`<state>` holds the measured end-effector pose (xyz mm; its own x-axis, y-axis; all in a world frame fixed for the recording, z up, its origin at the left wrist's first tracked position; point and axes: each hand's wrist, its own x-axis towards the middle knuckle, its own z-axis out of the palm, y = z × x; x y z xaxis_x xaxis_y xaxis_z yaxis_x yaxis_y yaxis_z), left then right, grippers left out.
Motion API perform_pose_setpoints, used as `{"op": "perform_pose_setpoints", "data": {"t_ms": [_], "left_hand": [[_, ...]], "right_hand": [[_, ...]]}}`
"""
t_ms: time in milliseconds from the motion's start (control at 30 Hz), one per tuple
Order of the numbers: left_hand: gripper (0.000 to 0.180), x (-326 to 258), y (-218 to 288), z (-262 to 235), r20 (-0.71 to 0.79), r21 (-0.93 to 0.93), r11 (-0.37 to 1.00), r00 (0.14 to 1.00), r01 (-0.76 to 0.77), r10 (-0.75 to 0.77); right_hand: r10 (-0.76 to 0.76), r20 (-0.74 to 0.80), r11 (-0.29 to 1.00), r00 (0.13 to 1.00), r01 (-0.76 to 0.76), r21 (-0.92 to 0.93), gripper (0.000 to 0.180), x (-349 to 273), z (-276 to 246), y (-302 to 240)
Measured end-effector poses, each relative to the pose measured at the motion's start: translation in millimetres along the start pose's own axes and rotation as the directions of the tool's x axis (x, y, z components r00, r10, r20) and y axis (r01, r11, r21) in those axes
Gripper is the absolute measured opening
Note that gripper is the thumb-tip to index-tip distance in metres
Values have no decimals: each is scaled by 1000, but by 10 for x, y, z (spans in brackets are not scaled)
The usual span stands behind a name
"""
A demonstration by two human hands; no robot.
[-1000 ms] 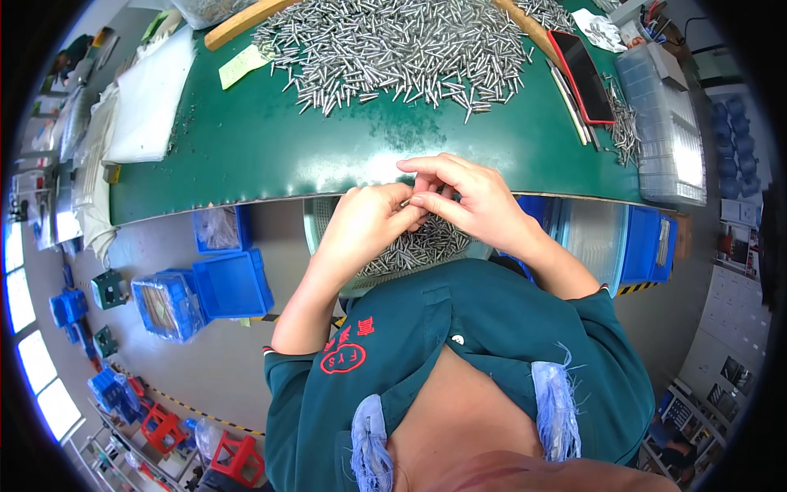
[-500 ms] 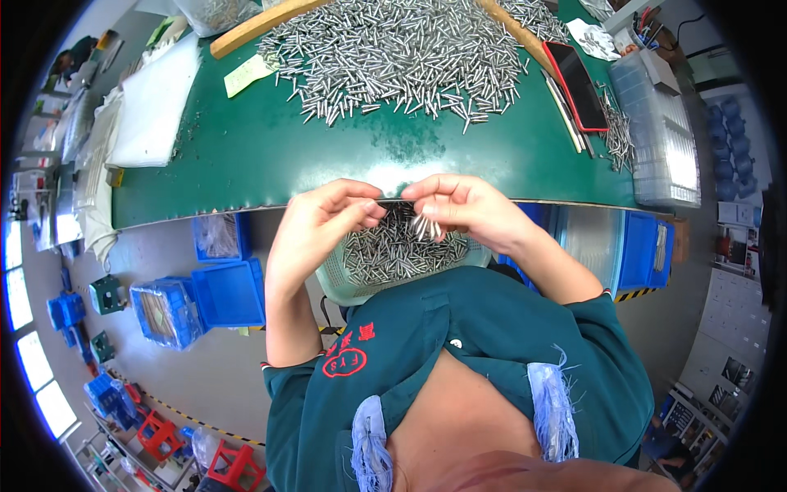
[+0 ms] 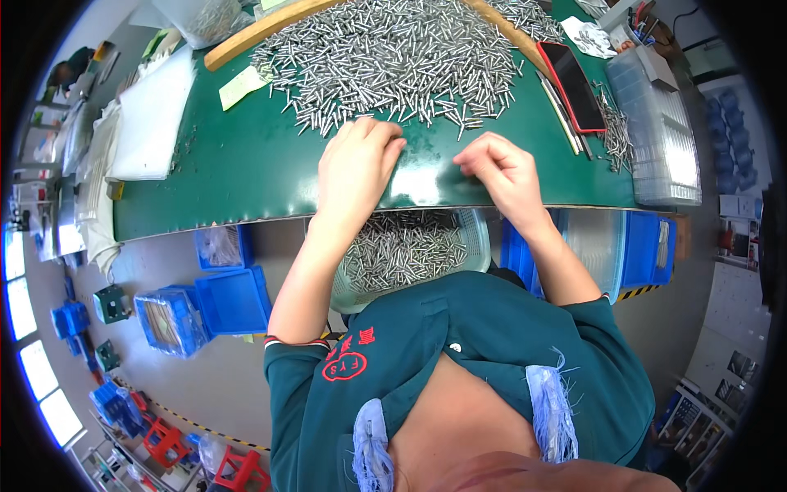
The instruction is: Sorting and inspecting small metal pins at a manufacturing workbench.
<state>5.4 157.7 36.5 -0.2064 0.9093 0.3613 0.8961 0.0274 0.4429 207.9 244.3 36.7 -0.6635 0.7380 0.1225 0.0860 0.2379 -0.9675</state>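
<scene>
Both hands have moved from the table's near edge onto the green table [image 3: 229,164]. Left hand [image 3: 358,168] lies flat, fingers spread, fingertips touching the near fringe of the large heap of small silver metal pins [image 3: 393,57]. Right hand [image 3: 502,170] is loosely curled; contents cannot be told. Round mesh basket of pins [image 3: 410,250] sits below the near edge. Red-cased phone [image 3: 572,84] lies toward the right edge.

Over the green table [image 3: 221,172], the left hand [image 3: 357,160] lies flat with fingertips at the near edge of the metal pin heap [image 3: 393,57], the right hand [image 3: 500,168] curled beside it, above a pin-filled basket [image 3: 410,250].
</scene>
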Motion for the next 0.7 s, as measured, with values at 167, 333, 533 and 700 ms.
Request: {"op": "perform_pose_setpoints", "data": {"t_ms": [167, 333, 533, 700], "left_hand": [[13, 212, -11, 223, 33, 165, 982, 995, -93, 89], [9, 205, -52, 209, 25, 198, 972, 992, -126, 124], [10, 165, -664, -494, -173, 201, 945, 959, 258, -225], [34, -200, -1362, -1081, -374, 552, 670, 866, 496, -333]], "right_hand": [[-233, -215, 958, 948, 186, -219, 19, 161, -87, 26], [-273, -213, 877, 938, 152, -455, 33, 201, -224, 122], [-358, -236, 791, 903, 159, -591, 51, 232, -301, 133], [-286, -213, 808, 934, 115, -578, 52, 266, -342, 125]]}}
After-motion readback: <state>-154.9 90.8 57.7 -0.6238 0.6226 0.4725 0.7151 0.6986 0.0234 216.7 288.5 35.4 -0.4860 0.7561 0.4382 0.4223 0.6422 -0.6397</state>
